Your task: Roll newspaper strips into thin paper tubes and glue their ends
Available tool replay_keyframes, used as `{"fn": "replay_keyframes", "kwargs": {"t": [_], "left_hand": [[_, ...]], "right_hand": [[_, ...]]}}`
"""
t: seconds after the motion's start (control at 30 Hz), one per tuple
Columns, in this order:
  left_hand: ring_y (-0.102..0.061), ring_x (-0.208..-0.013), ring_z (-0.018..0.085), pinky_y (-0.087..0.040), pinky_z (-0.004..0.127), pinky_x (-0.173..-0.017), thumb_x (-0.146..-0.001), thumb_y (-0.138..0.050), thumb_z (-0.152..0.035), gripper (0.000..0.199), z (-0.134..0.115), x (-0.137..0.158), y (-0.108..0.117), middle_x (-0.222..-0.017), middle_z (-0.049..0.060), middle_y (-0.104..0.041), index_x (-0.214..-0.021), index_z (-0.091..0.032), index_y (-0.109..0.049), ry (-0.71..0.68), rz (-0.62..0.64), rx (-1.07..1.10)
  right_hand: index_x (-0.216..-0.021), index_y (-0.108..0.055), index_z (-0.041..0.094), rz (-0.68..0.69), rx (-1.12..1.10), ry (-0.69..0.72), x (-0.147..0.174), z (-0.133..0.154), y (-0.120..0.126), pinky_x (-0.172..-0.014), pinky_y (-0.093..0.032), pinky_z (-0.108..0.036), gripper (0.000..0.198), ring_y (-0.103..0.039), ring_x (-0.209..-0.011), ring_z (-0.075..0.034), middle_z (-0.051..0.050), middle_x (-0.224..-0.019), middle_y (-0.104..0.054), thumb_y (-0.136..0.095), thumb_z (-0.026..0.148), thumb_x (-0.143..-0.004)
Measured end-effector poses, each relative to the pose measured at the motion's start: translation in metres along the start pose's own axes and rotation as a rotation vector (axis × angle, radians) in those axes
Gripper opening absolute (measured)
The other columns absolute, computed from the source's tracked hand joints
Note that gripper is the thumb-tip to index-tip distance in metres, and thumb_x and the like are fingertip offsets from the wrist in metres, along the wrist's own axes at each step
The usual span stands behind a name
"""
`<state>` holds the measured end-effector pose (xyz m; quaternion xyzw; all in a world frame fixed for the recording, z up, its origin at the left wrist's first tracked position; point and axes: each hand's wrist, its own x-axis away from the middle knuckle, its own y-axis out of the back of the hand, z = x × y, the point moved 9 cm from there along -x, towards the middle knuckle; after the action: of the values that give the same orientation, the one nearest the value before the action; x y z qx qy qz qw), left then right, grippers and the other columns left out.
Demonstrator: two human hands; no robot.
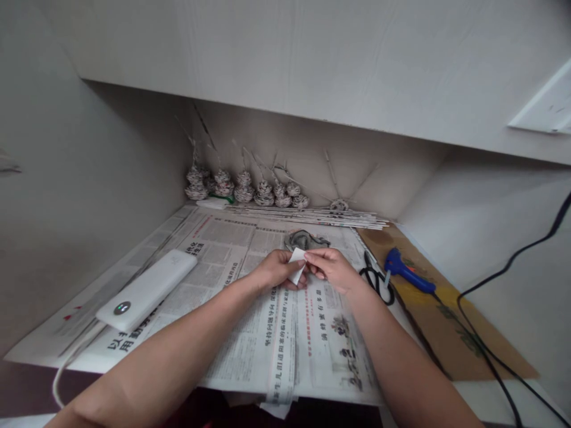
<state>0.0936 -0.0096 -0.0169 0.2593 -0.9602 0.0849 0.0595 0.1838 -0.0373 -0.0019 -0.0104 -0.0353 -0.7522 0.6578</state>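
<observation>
Over the middle of the newspaper-covered table, my left hand [279,269] pinches a small white piece [297,266], which looks like folded paper or card. The fingertips of my right hand [328,267] are closed at its upper right edge, so both hands hold it. Just beyond them lies a crumpled dark grey cloth-like thing [306,239]. Black-handled scissors [377,279] rest to the right of my right hand. Beside these is a blue hot glue gun [408,271] with a glue stick at its rear.
A white power bank [147,289] with a cable lies at left on the newspaper [232,333]. Several gourd-shaped woven paper pieces [244,189] stand along the back wall, behind a bundle of thin paper rods [307,217]. Cardboard [473,339] and black cords [486,345] are at right. A cabinet overhangs.
</observation>
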Motion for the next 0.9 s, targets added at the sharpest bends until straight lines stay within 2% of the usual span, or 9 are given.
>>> {"fn": "replay_keyframes", "kwargs": {"t": [0.13, 0.2, 0.3, 0.53, 0.8, 0.9], "left_hand": [[-0.064, -0.064, 0.017, -0.048, 0.023, -0.050, -0.072, -0.063, -0.046, 0.040, 0.000, 0.000, 0.000, -0.073, 0.009, -0.065, -0.088, -0.009, -0.062, -0.001, -0.002, -0.006], [-0.064, -0.065, 0.017, -0.048, 0.023, -0.051, -0.072, -0.063, -0.046, 0.039, -0.001, 0.000, -0.001, -0.073, 0.009, -0.064, -0.088, -0.010, -0.062, -0.017, 0.007, -0.016], [-0.063, -0.065, 0.016, -0.050, 0.024, -0.054, -0.072, -0.063, -0.045, 0.038, -0.003, 0.000, -0.002, -0.072, 0.008, -0.064, -0.087, -0.010, -0.061, -0.035, 0.009, -0.016], [-0.063, -0.065, 0.016, -0.051, 0.026, -0.056, -0.072, -0.063, -0.043, 0.035, -0.002, 0.001, -0.003, -0.072, 0.007, -0.063, -0.085, -0.011, -0.060, -0.014, -0.003, -0.016], [-0.065, -0.067, 0.017, -0.051, 0.026, -0.057, -0.072, -0.062, -0.047, 0.039, 0.002, 0.000, -0.002, -0.073, 0.008, -0.064, -0.087, -0.011, -0.062, -0.016, -0.001, -0.043], [-0.065, -0.066, 0.017, -0.050, 0.024, -0.054, -0.071, -0.063, -0.046, 0.040, 0.002, 0.000, -0.001, -0.073, 0.008, -0.064, -0.089, -0.011, -0.062, -0.002, -0.016, -0.027]], "right_hand": [[-0.085, -0.068, 0.012, 0.038, -0.060, -0.021, -0.001, -0.004, 0.000, -0.040, -0.022, -0.021, 0.032, -0.037, -0.044, -0.005, 0.003, -0.054, -0.049, -0.068, 0.041, -0.071], [-0.081, -0.069, 0.011, 0.017, -0.085, -0.023, -0.002, -0.005, 0.001, -0.039, -0.020, -0.020, 0.031, -0.036, -0.043, -0.005, 0.003, -0.053, -0.048, -0.070, 0.040, -0.070], [-0.073, -0.068, 0.011, -0.052, -0.117, -0.030, -0.003, -0.007, 0.004, -0.037, -0.017, -0.020, 0.030, -0.036, -0.043, -0.005, 0.003, -0.050, -0.047, -0.072, 0.040, -0.066], [-0.070, -0.067, 0.011, -0.217, -0.120, -0.049, -0.004, -0.015, 0.009, -0.036, -0.014, -0.020, 0.034, -0.033, -0.039, -0.005, 0.004, -0.045, -0.046, -0.077, 0.042, -0.058], [-0.053, -0.054, 0.015, -0.345, -0.121, -0.062, 0.000, -0.015, 0.008, -0.034, -0.016, -0.021, 0.039, -0.032, -0.034, -0.004, 0.006, -0.039, -0.043, -0.078, 0.047, -0.055], [-0.055, -0.055, 0.015, -0.292, -0.116, -0.050, -0.001, -0.012, 0.010, -0.035, -0.016, -0.020, 0.041, -0.034, -0.037, -0.005, 0.005, -0.042, -0.045, -0.074, 0.051, -0.060]]}}
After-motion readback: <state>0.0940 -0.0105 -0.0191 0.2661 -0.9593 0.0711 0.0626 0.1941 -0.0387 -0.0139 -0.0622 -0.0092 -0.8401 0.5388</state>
